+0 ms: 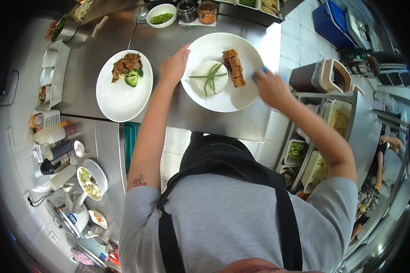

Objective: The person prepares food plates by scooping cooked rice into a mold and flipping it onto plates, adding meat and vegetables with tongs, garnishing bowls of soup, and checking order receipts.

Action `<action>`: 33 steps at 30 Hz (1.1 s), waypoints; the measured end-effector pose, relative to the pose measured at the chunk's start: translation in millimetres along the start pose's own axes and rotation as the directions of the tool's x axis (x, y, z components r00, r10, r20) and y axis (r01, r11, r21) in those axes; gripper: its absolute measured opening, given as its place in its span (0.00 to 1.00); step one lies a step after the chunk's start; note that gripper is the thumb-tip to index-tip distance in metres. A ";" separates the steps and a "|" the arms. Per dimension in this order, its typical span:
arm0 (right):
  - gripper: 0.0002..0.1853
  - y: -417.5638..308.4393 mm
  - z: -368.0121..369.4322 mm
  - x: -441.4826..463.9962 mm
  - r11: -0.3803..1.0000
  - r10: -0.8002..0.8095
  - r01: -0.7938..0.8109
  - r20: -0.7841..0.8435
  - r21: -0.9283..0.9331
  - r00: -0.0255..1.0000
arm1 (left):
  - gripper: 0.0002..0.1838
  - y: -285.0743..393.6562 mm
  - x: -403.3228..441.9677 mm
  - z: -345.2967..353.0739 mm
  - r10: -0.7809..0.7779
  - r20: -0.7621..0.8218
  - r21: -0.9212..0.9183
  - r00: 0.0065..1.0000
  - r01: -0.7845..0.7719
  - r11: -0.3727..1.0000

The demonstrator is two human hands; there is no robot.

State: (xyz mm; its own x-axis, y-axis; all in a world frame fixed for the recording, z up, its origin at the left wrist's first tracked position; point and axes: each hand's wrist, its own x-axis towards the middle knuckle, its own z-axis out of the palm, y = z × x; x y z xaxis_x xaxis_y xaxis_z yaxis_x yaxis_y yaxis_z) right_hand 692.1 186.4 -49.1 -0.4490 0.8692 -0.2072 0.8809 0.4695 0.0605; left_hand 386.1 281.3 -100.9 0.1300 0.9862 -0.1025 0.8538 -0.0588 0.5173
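A round white plate (200, 101) lies near the front edge of the steel counter. It carries a mound of white rice (219, 83) topped with crossed green beans (209, 78), and beside that a row of browned meat pieces (235, 69). My left hand (174, 68) grips the plate's left rim. At the right rim, slightly blurred, my right hand (272, 86) is closed on a blue cloth (258, 75), mostly hidden by the fingers. To the left stands an oval white plate (123, 102) with sliced brown meat (126, 66) and broccoli (133, 78).
Behind the plates are a bowl of chopped greens (162, 18) and spice jars (207, 12). Squeeze bottles (54, 133) and a white soup bowl (92, 179) stand at left. On the right are a bin (312, 75), food trays (339, 116) and another person (392, 150).
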 end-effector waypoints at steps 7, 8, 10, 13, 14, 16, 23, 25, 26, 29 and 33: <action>0.10 79.7 -47.6 -23.0 0.972 0.199 -0.218 0.188 0.089 0.962 | 0.21 -10.9 -9.6 -12.9 -0.077 -0.059 -0.259 0.995 0.059 0.964; 0.11 96.9 -50.2 -5.5 0.964 0.236 -0.245 0.090 0.105 0.968 | 0.21 -13.5 -21.4 -14.7 -0.115 -0.094 -0.290 0.989 0.083 0.953; 0.12 120.6 -61.9 38.6 0.956 0.230 -0.213 -0.069 0.201 0.971 | 0.22 -18.6 -42.9 -6.9 -0.133 -0.092 -0.316 0.987 0.098 0.944; 0.15 118.1 -53.2 108.3 0.864 0.075 0.080 -0.284 0.497 0.956 | 0.23 -26.4 -70.3 12.8 -0.110 0.008 -0.289 0.994 0.108 0.951; 0.15 105.7 -49.4 128.6 0.844 0.038 0.111 -0.265 0.525 0.963 | 0.23 -22.5 -70.7 7.8 -0.110 0.021 -0.277 0.994 0.111 0.954; 0.14 77.8 -46.9 167.4 0.837 -0.190 0.331 -0.336 0.436 0.923 | 0.22 -19.3 -63.8 4.1 -0.100 0.034 -0.268 0.994 0.106 0.958; 0.10 -20.0 -39.7 213.7 0.488 -0.767 0.856 -0.383 0.171 0.514 | 0.19 -9.3 -21.2 -16.3 0.007 0.009 -0.134 1.000 -0.006 0.991; 0.10 -25.0 -26.4 222.7 0.467 -0.826 0.884 -0.340 0.033 0.449 | 0.20 -10.4 -19.2 -14.7 0.022 0.003 -0.111 1.000 -0.022 0.994; 0.09 -23.4 -21.0 221.4 0.512 -0.801 0.858 -0.341 0.036 0.492 | 0.20 -10.9 -19.7 -14.8 0.019 0.012 -0.096 1.000 -0.018 0.995; 0.07 0.9 -16.9 207.3 0.661 -0.719 0.751 -0.285 0.001 0.634 | 0.21 -9.9 -22.3 -15.4 -0.002 0.035 -0.041 0.999 0.003 0.999; 0.06 50.5 -27.9 154.6 0.912 -0.400 0.394 -0.036 -0.117 0.916 | 0.22 -12.2 -24.0 -11.9 -0.082 0.059 -0.021 0.995 0.083 0.996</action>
State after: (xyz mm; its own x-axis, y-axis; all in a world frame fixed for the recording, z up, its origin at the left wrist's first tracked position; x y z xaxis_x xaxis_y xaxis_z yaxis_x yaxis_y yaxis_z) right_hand 663.0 348.8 -50.8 -0.7691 0.6136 -0.1789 0.6087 0.7885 0.0877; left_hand 366.6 260.2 -94.6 0.0891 0.9769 -0.1944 0.8507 0.0269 0.5250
